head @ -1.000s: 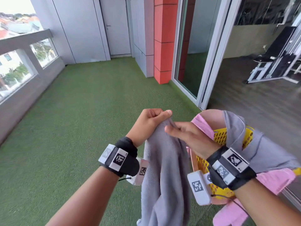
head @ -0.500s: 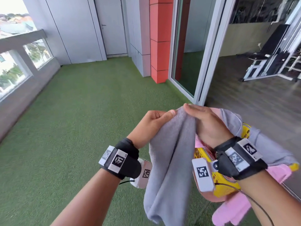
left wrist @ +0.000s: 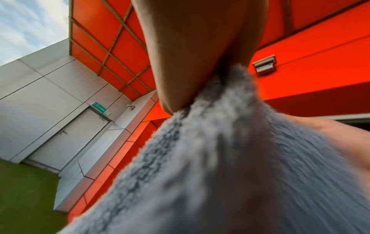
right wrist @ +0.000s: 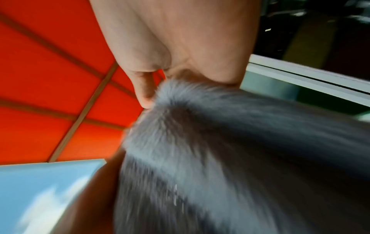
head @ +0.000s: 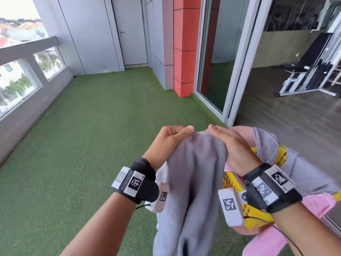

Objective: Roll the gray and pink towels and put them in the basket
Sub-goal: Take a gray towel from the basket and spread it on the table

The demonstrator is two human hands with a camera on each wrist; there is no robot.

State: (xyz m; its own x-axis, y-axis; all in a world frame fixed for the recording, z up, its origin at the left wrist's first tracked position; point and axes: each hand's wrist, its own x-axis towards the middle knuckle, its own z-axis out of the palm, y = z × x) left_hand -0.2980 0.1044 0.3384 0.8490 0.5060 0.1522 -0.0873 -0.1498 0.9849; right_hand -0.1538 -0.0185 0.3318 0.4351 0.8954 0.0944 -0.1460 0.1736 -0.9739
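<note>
A gray towel [head: 193,182] hangs in front of me, held up by its top edge. My left hand [head: 171,139] pinches the top left of it between thumb and curled fingers. My right hand [head: 230,143] grips the top right, with its fingers wrapped over the cloth. In both wrist views the gray towel [left wrist: 230,158] [right wrist: 220,150] fills the frame under the fingers. A yellow perforated basket [head: 238,183] sits behind my right wrist. A pink towel [head: 317,202] and another gray towel [head: 304,172] are draped over the basket.
Green artificial turf [head: 92,145] covers the balcony floor. A low wall with glass panels [head: 27,85] runs along the left. A red column [head: 184,52] and an open sliding glass door [head: 230,61] stand ahead on the right, with gym equipment [head: 310,71] inside.
My right hand moved from below the towel's top up to the top edge and took hold beside the left hand. The towel's upper edge is now spread between both hands.
</note>
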